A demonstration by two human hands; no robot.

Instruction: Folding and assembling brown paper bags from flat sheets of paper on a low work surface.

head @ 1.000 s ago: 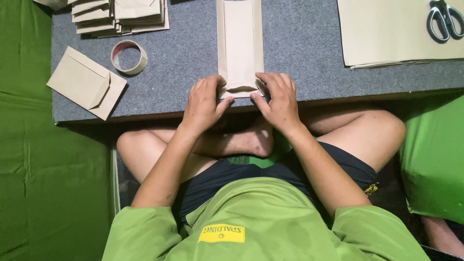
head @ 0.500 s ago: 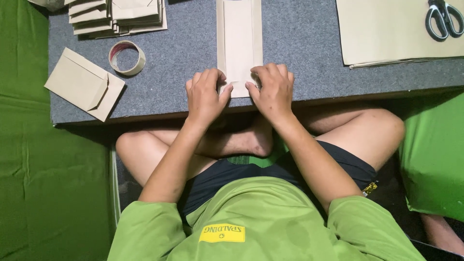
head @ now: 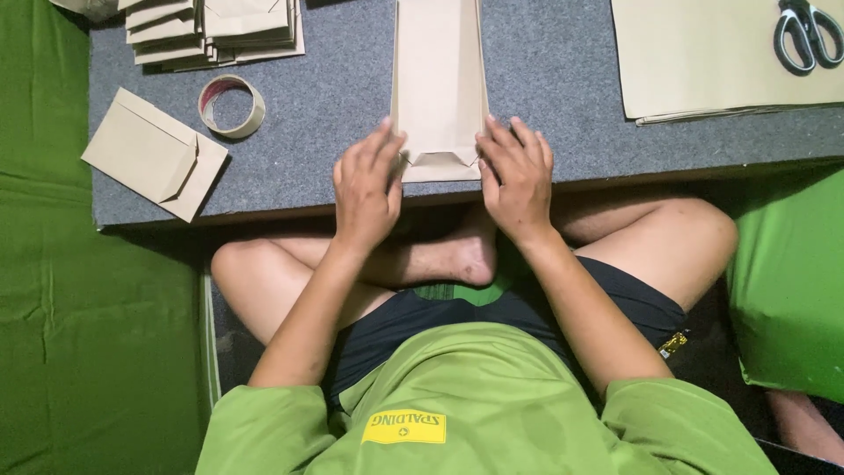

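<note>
Both hands, left (head: 367, 189) and right (head: 516, 176), lie spread flat beside the bag (head: 438, 88) (bottom fold apparently creased); pressing it flat seems next.

Green short-sleeved shirt (head: 475, 396) with yellow rectangular patch (head: 403, 427), dark shorts (head: 633, 303), bare legs and feet

**Bystanding items on the work surface**

You have a grey mat (head: 571, 79) underneath. At far left sits a stack of folded brown envelopes (head: 211, 31), with a tape roll (head: 231, 106) just near of it. A single finished envelope (head: 154, 154) lies at left. At far right, scissors (head: 807, 35) rest on flat brown sheets (head: 703, 62).
</note>
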